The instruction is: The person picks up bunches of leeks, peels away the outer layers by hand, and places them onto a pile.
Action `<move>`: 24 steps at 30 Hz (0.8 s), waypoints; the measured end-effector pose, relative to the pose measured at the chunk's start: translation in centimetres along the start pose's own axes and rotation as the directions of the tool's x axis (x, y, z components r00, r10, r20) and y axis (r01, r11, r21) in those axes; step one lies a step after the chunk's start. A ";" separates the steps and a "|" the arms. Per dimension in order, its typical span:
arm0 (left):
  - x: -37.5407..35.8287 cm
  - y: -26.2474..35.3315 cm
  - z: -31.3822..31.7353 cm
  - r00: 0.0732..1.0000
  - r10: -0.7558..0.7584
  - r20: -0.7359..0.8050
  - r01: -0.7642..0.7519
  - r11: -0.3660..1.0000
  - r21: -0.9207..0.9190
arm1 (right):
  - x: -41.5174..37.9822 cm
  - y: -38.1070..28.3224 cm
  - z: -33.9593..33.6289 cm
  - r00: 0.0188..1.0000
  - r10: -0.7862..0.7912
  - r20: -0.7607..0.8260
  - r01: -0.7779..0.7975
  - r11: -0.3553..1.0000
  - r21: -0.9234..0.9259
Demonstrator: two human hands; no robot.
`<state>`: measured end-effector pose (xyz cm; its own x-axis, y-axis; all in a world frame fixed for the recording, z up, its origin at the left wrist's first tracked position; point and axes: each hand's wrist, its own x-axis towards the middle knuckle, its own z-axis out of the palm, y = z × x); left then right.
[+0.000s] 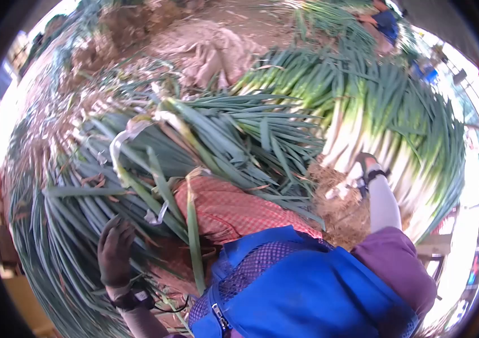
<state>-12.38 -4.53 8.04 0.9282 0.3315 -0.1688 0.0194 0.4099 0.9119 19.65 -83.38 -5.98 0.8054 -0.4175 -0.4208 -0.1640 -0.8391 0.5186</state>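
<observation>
Leeks [375,118] lie stacked; right hand [366,169] seemingly grips one's roots, left hand's [116,250] fingers spread on leaves; much remains unsorted.

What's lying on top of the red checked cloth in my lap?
Long green leek leaves lie across the red checked cloth. A blue vest covers its lower edge; anything beneath the cloth is hidden.

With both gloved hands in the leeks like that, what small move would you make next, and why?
Probably close the left hand around the loose green leaves it rests on. The right hand already reaches the white stalks at the roots.
</observation>
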 end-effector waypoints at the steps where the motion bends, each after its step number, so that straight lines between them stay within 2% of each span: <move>1: 0.2 -0.3 0.0 0.999 -0.042 0.024 0.043 0.997 -0.063 | -0.8 0.5 -1.4 0.999 0.046 -0.003 -0.045 0.994 0.102; 2: 0.4 -0.4 0.3 0.998 -0.059 0.015 0.059 0.998 -0.035 | -1.5 1.5 -3.0 0.995 0.103 -0.014 -0.096 0.968 0.233; 3: 0.8 -0.4 0.9 0.997 -0.076 0.008 0.076 0.997 -0.008 | -2.9 1.2 -4.3 0.988 0.153 -0.014 -0.143 0.949 0.279; 4: 1.1 -0.3 1.5 0.996 -0.094 0.004 0.093 0.995 0.018 | -4.6 0.2 -6.7 0.975 0.211 -0.064 -0.164 0.887 0.431; 5: 1.5 -0.1 2.2 0.995 -0.096 0.009 0.095 0.994 0.046 | -6.1 -1.2 -9.8 0.957 0.256 -0.134 -0.171 0.877 0.450; 7: 2.4 0.2 3.6 0.994 -0.107 0.030 0.103 0.989 0.104 | -8.8 -5.3 -15.9 0.917 0.251 -0.310 -0.063 0.860 0.507; 8: 3.0 0.3 4.4 0.992 -0.122 0.044 0.116 0.985 0.128 | -10.0 -7.7 -18.7 0.899 0.196 -0.392 0.046 0.847 0.529; 9: 3.5 0.2 5.1 0.990 -0.125 0.066 0.115 0.984 0.138 | -9.6 -10.0 -20.6 0.893 0.026 -0.450 0.235 0.826 0.513; 10: 4.0 0.0 5.6 0.988 -0.129 0.090 0.115 0.982 0.150 | -11.5 -13.4 -23.2 0.856 -0.109 -0.505 0.419 0.719 0.555; 11: 4.6 -0.2 6.2 0.985 -0.133 0.113 0.113 0.980 0.161 | -8.4 -16.9 -22.9 0.739 -0.230 -0.633 0.609 0.630 0.482; 12: 5.1 -0.1 6.7 0.978 -0.181 0.106 0.160 0.969 0.186 | -11.8 -21.4 -26.2 0.756 -0.278 -0.592 0.598 0.660 0.454; 13: 5.4 -0.4 7.0 0.974 -0.200 0.107 0.175 0.963 0.205 | -14.2 -24.9 -29.0 0.777 -0.433 -0.457 0.630 0.544 0.555; 18: 6.7 -3.1 5.9 0.970 -0.230 0.078 0.205 0.948 0.243 | -12.6 -43.7 -33.9 0.497 -0.752 -0.433 0.868 0.428 0.252; 19: 6.8 -3.4 5.4 0.970 -0.234 0.070 0.212 0.949 0.235 | -10.5 -47.8 -34.1 0.381 -0.832 -0.404 0.919 0.390 0.064; 20: 6.8 -3.6 5.0 0.966 -0.253 0.047 0.240 0.952 0.188 | -6.9 -52.6 -34.2 0.150 -0.931 -0.332 0.899 0.269 -0.346; 21: 6.7 -4.3 4.3 0.962 -0.274 0.004 0.269 0.949 0.162 | -4.0 -56.8 -33.6 -0.066 -0.973 -0.223 0.758 0.097 -0.645; 22: 6.7 -5.1 3.6 0.955 -0.295 -0.036 0.297 0.945 0.136 | 1.1 -62.4 -32.3 0.116 -0.947 -0.300 0.809 0.266 -0.524; 23: 6.8 -5.8 3.1 0.946 -0.316 -0.074 0.322 0.940 0.108 | 0.6 -63.8 -32.8 0.195 -0.939 -0.282 0.857 0.303 -0.417; 24: 6.8 -5.1 3.9 0.912 -0.397 -0.100 0.393 0.917 -0.064 | -0.6 -64.5 -32.9 0.245 -0.936 -0.252 0.889 0.321 -0.328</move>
<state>-4.70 -7.68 3.68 0.8017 0.2248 -0.5538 0.3587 0.5603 0.7466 48.49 -17.51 -14.72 0.4947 0.7709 -0.4012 0.8496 -0.5262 0.0366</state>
